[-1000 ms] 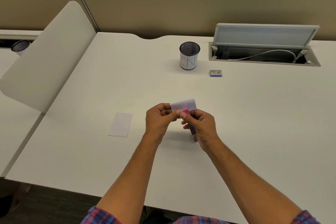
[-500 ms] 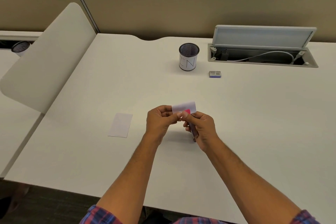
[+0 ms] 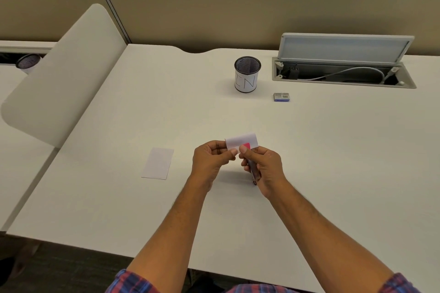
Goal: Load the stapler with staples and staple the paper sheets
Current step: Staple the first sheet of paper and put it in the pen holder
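Just above the white desk (image 3: pixel 309 150), the left hand (image 3: pixel 210 159) pinches the paper sheets (image 3: pixel 240 141) by their left edge, while the right hand (image 3: pixel 264 169) curls round the pink stapler (image 3: pixel 247 146), its nose over the sheets; a spare sheet (image 3: pixel 158 163) lies left of the hands

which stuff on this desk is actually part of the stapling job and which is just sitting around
Part of the job:
stapler in the right hand
paper slip in the left hand
spare paper slip
staple box

Just lying about:
mesh pen cup
cable tray
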